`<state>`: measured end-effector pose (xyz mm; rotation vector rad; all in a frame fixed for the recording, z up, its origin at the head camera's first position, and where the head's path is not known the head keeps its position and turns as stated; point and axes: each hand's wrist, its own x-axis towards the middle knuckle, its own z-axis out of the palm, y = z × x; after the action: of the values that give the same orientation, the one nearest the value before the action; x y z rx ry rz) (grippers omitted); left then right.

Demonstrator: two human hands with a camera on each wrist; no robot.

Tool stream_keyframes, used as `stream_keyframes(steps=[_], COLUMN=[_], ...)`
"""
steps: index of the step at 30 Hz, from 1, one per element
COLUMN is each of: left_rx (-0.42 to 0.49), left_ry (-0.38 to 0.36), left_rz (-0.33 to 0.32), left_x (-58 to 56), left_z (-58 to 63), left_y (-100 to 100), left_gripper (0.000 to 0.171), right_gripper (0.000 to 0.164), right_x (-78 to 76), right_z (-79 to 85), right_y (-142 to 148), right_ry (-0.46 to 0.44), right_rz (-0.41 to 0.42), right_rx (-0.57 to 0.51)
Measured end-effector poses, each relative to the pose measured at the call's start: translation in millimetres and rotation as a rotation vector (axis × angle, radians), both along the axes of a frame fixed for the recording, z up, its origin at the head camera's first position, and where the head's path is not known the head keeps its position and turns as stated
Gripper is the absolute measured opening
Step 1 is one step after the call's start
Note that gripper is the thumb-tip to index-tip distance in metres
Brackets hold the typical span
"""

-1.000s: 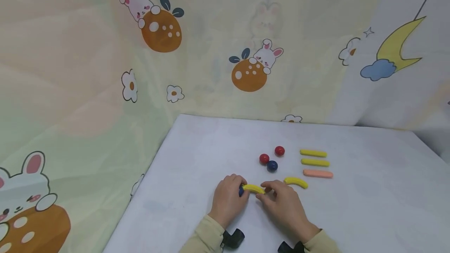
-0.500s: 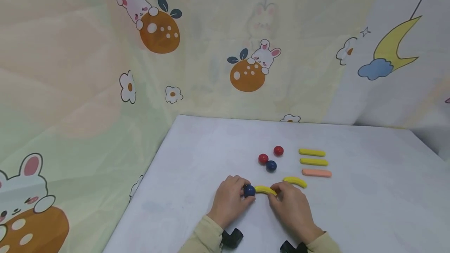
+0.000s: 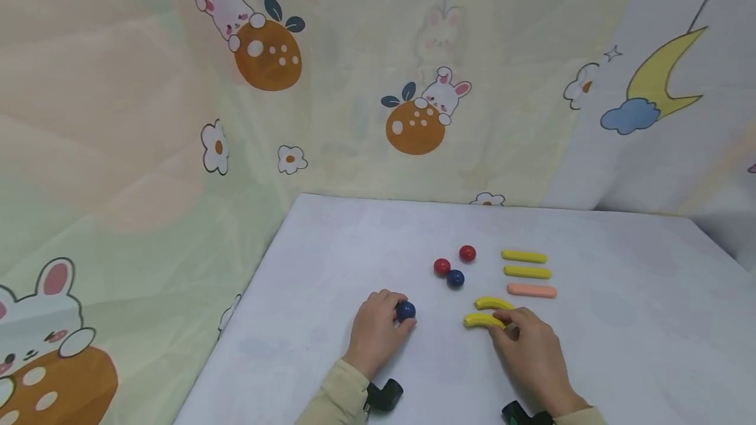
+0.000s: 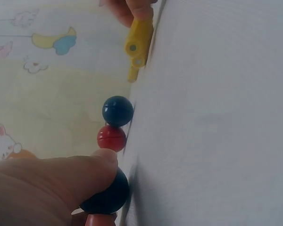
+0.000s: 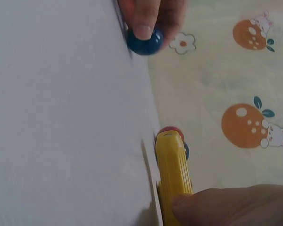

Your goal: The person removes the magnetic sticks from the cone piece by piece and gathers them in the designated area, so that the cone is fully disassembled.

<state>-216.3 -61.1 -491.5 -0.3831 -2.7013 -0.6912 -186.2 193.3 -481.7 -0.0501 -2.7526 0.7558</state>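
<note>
In the head view my left hand grips a dark blue ball between thumb and fingers on the white table. The left wrist view has the thumb across that ball, covering part of it. My right hand pinches the right end of a yellow curved toy banana. Just behind it lies a second toy banana, partly hidden by the fingers. Seen from the right wrist, the held banana points away from the thumb, its far end overlapping the balls behind.
Two red balls and another blue ball sit together farther back on the table. To their right lie two straight yellow sticks and a pink stick. A printed cloth hangs behind the table.
My right hand has moved right with the toy banana, away from the blue ball, to beside the other banana. My left hand has shifted slightly left with the ball since half a second ago.
</note>
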Motion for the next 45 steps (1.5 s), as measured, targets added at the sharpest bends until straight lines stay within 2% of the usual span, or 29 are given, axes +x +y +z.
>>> stream_keyframes(steps=[5,15,19,22,28,32,35,39,42,45], left_rx=[0.004,0.006,0.020,0.004,-0.020,-0.005,-0.007,-0.025,-0.040,-0.046], left_ry=[-0.004,-0.022,-0.074,-0.126,-0.201,-0.218,-0.189,-0.161,-0.171,-0.182], left_rz=[0.002,0.001,0.000,0.009,0.076,0.074,0.021,-0.056,-0.087,-0.114], left_x=[0.5,1.3,0.8,0.1,0.5,0.5,3.4,11.4,15.0,15.8], left_z=[1.0,1.9,3.0,3.6,9.9,9.4,5.7,3.0,2.3,1.7], left_y=[-0.9,-0.1,-0.5,-8.1,-29.0,-23.5,-9.4,11.8,22.7,27.2], left_gripper=[0.039,0.040,0.054,0.062,0.020,0.016,0.018,0.016,0.017,0.019], right_gripper=[0.020,0.022,0.025,0.027,0.019,0.014,0.010,0.011,0.021,0.032], right_x=[1.1,2.2,2.2,2.0,0.4,-0.8,0.4,5.7,10.5,13.6], right_z=[-0.3,-1.8,-1.4,-1.3,0.3,-0.7,-2.6,-5.0,-6.7,-7.2], right_y=[10.3,16.5,17.7,18.8,18.0,13.5,5.8,-9.7,-21.6,-31.2], right_ry=[0.034,0.027,0.014,0.031,0.131,0.169,0.161,0.075,-0.004,-0.046], right_rz=[-0.025,-0.051,-0.063,-0.082,-0.141,-0.150,-0.118,-0.022,0.070,0.148], right_rx=[0.026,0.027,0.021,0.017,0.010,0.006,-0.002,-0.051,-0.099,-0.114])
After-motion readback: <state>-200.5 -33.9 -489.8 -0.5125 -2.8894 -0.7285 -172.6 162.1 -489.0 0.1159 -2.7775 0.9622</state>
